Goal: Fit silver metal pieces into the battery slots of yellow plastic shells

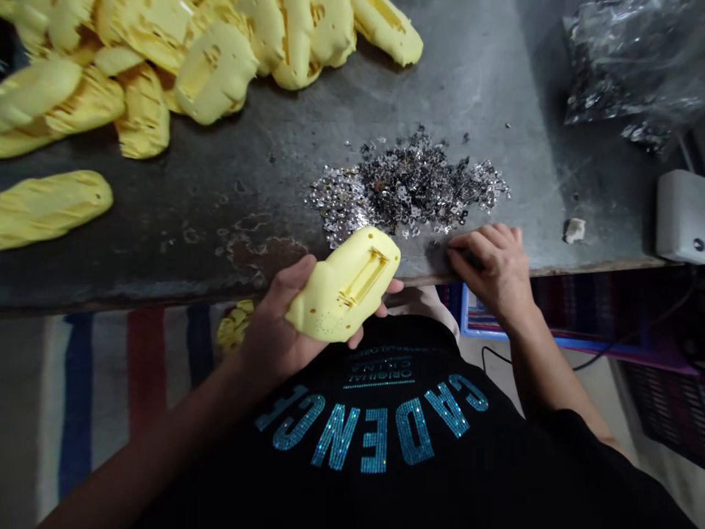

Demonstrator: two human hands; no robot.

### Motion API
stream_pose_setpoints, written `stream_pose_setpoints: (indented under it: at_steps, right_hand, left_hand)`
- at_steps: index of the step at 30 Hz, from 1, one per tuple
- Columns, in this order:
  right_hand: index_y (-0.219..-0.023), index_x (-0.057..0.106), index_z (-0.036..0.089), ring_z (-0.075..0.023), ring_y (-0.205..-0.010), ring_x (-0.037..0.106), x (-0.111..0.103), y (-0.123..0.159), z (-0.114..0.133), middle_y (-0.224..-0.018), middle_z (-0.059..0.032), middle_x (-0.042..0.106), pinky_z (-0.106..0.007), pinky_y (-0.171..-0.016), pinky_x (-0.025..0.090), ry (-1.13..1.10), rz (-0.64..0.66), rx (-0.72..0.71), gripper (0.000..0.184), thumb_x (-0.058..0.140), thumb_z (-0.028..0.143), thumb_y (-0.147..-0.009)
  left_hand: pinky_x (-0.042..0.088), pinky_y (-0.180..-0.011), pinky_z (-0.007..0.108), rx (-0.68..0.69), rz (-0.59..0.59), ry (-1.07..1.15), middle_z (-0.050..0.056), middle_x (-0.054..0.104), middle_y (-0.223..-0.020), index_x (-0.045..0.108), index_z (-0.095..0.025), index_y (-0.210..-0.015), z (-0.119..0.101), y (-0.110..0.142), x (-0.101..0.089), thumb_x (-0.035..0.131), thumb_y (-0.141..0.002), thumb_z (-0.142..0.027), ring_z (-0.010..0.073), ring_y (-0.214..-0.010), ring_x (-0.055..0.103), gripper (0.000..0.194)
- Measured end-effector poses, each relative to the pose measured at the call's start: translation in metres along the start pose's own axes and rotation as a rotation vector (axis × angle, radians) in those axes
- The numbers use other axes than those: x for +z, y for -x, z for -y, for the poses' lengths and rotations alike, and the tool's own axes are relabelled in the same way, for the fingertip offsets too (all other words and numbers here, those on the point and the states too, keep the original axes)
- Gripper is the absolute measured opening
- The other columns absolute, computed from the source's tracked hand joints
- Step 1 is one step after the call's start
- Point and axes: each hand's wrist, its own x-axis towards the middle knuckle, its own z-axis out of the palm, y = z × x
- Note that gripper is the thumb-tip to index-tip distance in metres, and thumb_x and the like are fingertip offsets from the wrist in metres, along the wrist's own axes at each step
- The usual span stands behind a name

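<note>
A yellow plastic shell with a rectangular battery slot and small holes lies across my left hand. The fingers of that hand wrap under the shell, near the table's front edge. At the edge further right, my right hand rests with its thumb and fingertips pinched together. Whatever those fingertips hold, if anything, is hidden or too small to make out. Just beyond both hands spreads a heap of small shiny metal pieces, which look like little contact plates.
Many yellow shells are piled at the back left, with a single shell nearer. A clear bag of metal pieces lies at the back right. A white box and a small whitish lump sit at the right.
</note>
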Motion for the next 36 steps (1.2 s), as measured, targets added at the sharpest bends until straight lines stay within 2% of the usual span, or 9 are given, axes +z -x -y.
stream_pose_setpoints:
  at_steps: [3,5,7,9,15,19,26,30,36]
  right_hand:
    - [-0.102,0.079,0.028,-0.027,-0.093,0.065,-0.011,0.01,-0.007,-0.092,-0.0031,0.078,-0.045,-0.089,0.042,-0.022,-0.036,0.072,0.017,0.069,0.035,-0.114]
    - [-0.105,0.081,0.028,-0.0266,-0.093,0.067,-0.019,0.02,-0.01,-0.095,-0.0032,0.08,-0.044,-0.09,0.044,-0.035,-0.046,0.118,0.015,0.071,0.036,-0.113]
    - [-0.108,0.084,0.029,-0.027,-0.095,0.07,-0.024,0.028,-0.011,-0.1,-0.0037,0.082,-0.045,-0.091,0.047,-0.035,-0.06,0.143,0.012,0.074,0.035,-0.112]
    - [-0.112,0.086,0.029,-0.0275,-0.099,0.073,-0.025,0.033,-0.011,-0.104,-0.0042,0.084,-0.045,-0.093,0.05,-0.035,-0.084,0.152,0.009,0.077,0.033,-0.111]
    - [-0.116,0.086,0.031,-0.0281,-0.101,0.075,-0.02,0.032,-0.016,-0.103,-0.004,0.083,-0.047,-0.095,0.056,-0.056,-0.089,0.151,0.009,0.082,0.032,-0.108]
    - [-0.107,0.085,0.029,-0.0266,-0.094,0.075,-0.024,0.024,-0.01,-0.099,-0.0033,0.083,-0.043,-0.086,0.056,-0.117,-0.105,0.082,0.004,0.082,0.027,-0.108]
    - [-0.119,0.08,0.029,-0.0217,-0.086,0.08,-0.037,-0.006,0.039,-0.103,0.0006,0.087,-0.039,-0.08,0.061,-0.39,-0.076,-0.251,0.027,0.087,0.009,-0.103]
    - [-0.122,0.076,0.028,-0.0221,-0.088,0.079,-0.035,-0.023,0.055,-0.105,-0.0005,0.087,-0.04,-0.082,0.064,-0.354,-0.06,-0.384,0.028,0.084,0.008,-0.105]
    - [-0.129,0.072,0.028,-0.0221,-0.091,0.078,-0.04,-0.033,0.062,-0.109,-0.0036,0.085,-0.04,-0.083,0.063,-0.263,-0.027,-0.493,0.027,0.08,0.01,-0.109]
  left_hand:
    - [0.07,-0.058,0.037,-0.082,0.06,0.061,0.027,0.087,-0.14,0.084,-0.012,-0.148,0.0,-0.001,-0.01,0.07,-0.104,-0.063,0.042,-0.103,0.089,0.069]
    - [0.077,-0.075,0.046,-0.128,0.156,0.126,0.024,0.085,-0.148,0.08,-0.013,-0.155,0.0,-0.003,-0.019,0.068,-0.105,-0.052,0.0451,-0.118,0.089,0.065]
    - [0.077,-0.096,0.05,-0.142,0.267,0.188,0.022,0.083,-0.154,0.076,-0.014,-0.162,0.001,-0.006,-0.027,0.067,-0.105,-0.044,0.044,-0.129,0.087,0.065]
    - [0.073,-0.108,0.048,-0.141,0.344,0.224,0.02,0.082,-0.157,0.074,-0.015,-0.166,0.004,-0.009,-0.031,0.065,-0.108,-0.045,0.0421,-0.136,0.085,0.066]
    - [0.073,-0.102,0.04,-0.143,0.406,0.239,0.017,0.08,-0.161,0.074,-0.018,-0.166,0.012,-0.01,-0.032,0.07,-0.109,-0.065,0.0414,-0.138,0.084,0.074]
    - [0.071,-0.11,0.043,-0.127,0.413,0.284,0.018,0.082,-0.158,0.075,-0.02,-0.165,0.018,-0.01,-0.022,0.074,-0.11,-0.063,0.0387,-0.135,0.086,0.07]
    - [0.071,-0.097,0.041,-0.136,0.406,0.296,0.019,0.089,-0.139,0.079,-0.016,-0.152,0.022,-0.007,-0.002,0.086,-0.102,-0.056,0.0372,-0.118,0.09,0.064]
    - [0.069,-0.102,0.043,-0.119,0.404,0.303,0.015,0.09,-0.138,0.075,-0.018,-0.157,0.022,0.003,0.0,0.08,-0.106,-0.058,0.0356,-0.119,0.09,0.065]
    - [0.069,-0.1,0.037,-0.094,0.371,0.273,0.01,0.093,-0.119,0.081,-0.017,-0.14,0.018,0.009,0.004,0.082,-0.106,-0.06,0.0307,-0.113,0.091,0.055]
